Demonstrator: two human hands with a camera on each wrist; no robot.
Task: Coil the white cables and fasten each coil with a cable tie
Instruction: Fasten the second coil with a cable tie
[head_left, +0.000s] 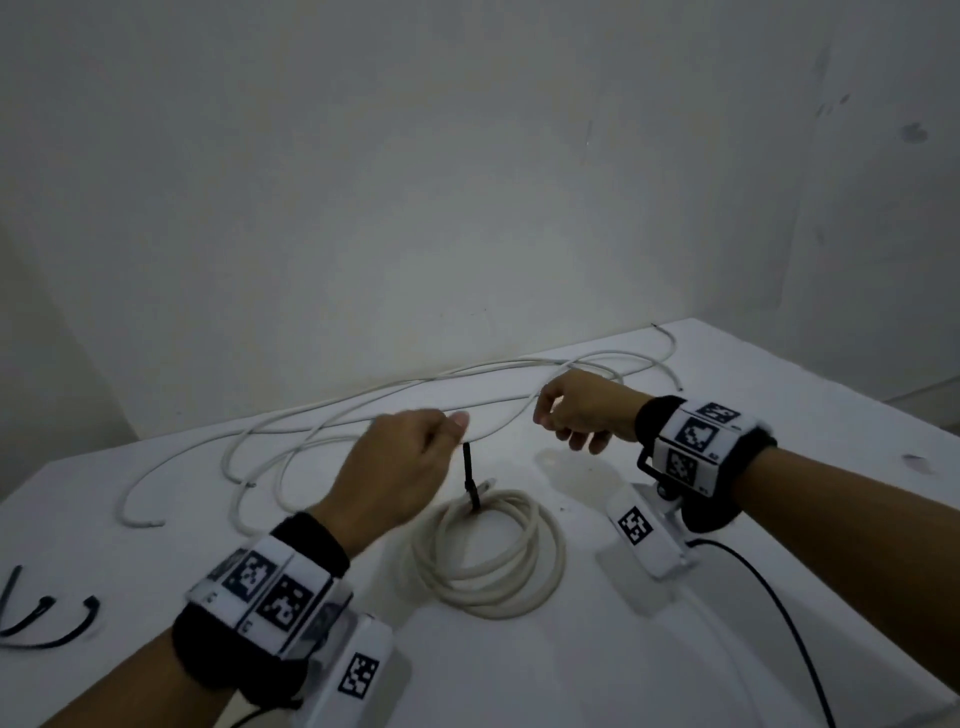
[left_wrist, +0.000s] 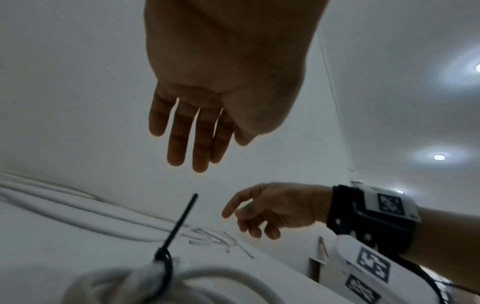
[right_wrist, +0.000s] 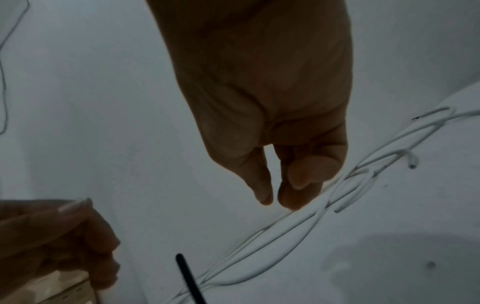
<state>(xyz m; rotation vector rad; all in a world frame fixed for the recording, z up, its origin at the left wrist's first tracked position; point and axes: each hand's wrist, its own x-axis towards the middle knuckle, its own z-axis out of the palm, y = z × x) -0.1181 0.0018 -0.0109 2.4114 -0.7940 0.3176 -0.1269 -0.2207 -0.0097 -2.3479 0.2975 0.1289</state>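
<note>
One white cable is already wound into a coil (head_left: 491, 553) in the lower middle of the head view, on the white counter (head_left: 779, 597). A black cable tie (head_left: 470, 480) holds it shut, and the tie's tail sticks straight up.

The left hand (head_left: 400, 470) is in the middle of the frame, just above that tail. Its fingers (left_wrist: 182, 133) hang straight and loose and hold nothing.

The right hand (head_left: 582, 408) is a bit higher and to the right. Its fingers (right_wrist: 298, 185) are bent, and the tips are right at the loose cable (head_left: 363, 415). It may be pinching it, but the picture is too dark to be sure.

The loose cable lies past both hands. It runs long-ways from the left middle of the frame up to the right. The right hand is nearer to it, so it looks best placed to start the next coil.

More black ties (head_left: 47, 618) wait in the lower left corner.
</note>
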